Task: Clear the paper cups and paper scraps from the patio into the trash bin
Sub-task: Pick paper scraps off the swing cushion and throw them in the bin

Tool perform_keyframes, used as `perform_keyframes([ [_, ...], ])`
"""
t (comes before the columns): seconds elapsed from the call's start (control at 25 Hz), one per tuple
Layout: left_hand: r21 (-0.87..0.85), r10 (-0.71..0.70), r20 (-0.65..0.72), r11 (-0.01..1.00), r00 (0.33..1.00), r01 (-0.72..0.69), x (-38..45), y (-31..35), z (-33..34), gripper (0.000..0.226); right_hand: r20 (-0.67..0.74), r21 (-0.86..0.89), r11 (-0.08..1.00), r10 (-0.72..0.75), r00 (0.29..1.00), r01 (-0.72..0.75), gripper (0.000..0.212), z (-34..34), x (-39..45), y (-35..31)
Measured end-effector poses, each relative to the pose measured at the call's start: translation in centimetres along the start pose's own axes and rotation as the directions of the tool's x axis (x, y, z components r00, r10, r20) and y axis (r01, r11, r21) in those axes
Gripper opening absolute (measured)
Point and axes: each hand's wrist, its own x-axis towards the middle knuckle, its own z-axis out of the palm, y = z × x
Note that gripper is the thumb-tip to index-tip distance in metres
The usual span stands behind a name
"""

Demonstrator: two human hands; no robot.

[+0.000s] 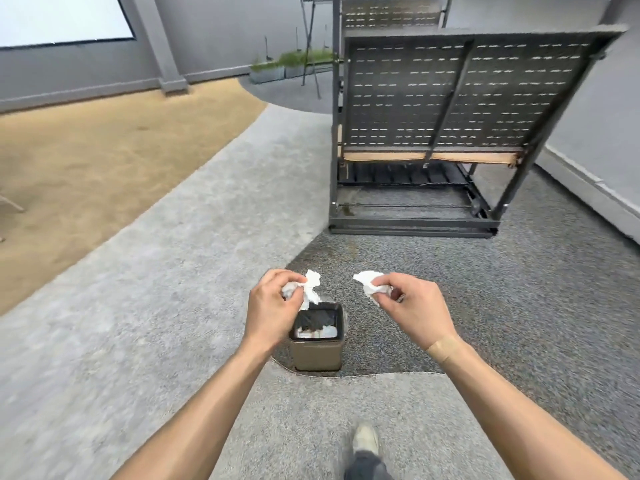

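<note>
Two crumpled white paper scraps are in view, one per hand. The left hand [272, 304], arm stretched forward, knuckles up, pinches the left scrap [309, 287] in a closed grip just above the far rim of the one trash bin [317, 356], which stands on the patio floor [519, 306] with white pieces inside. The right hand [414, 308] pinches the right scrap [371, 286] to the right of the bin, over the floor.

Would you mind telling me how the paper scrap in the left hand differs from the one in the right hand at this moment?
The left scrap hangs over the trash bin opening; the right scrap is off to the bin's right, over dark paving. The left scrap trails a loose tail below the left hand; the right scrap points sideways from the right hand. Both are white, crumpled and pinched in fingertips.
</note>
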Motion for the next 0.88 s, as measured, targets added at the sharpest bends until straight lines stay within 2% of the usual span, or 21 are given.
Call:
perform_keyframes([
  [0.32,0.053,-0.114,-0.024,0.992,0.993,0.116,10.7,-6.0,2.9,0.024,0.156,0.030,0.998,-0.064,0.986,0.060,0.019,7.2,14.1,3.5],
  [0.48,0.097,-0.235,0.002,0.968,0.972,0.234,16.4,-9.0,6.0,0.024,0.261,0.023,0.998,-0.055,0.964,0.050,0.021,10.4,21.2,7.1],
  [0.68,0.134,-0.364,0.047,0.925,0.930,0.355,20.4,-12.9,9.6,0.030,0.414,-0.003,0.999,0.036,0.910,-0.038,0.023,15.1,26.4,11.7],
  [0.88,0.217,-0.484,0.087,0.862,0.871,0.457,22.0,-19.8,12.5,0.029,0.550,-0.047,0.995,0.100,0.829,-0.089,0.024,21.5,27.2,16.4],
])
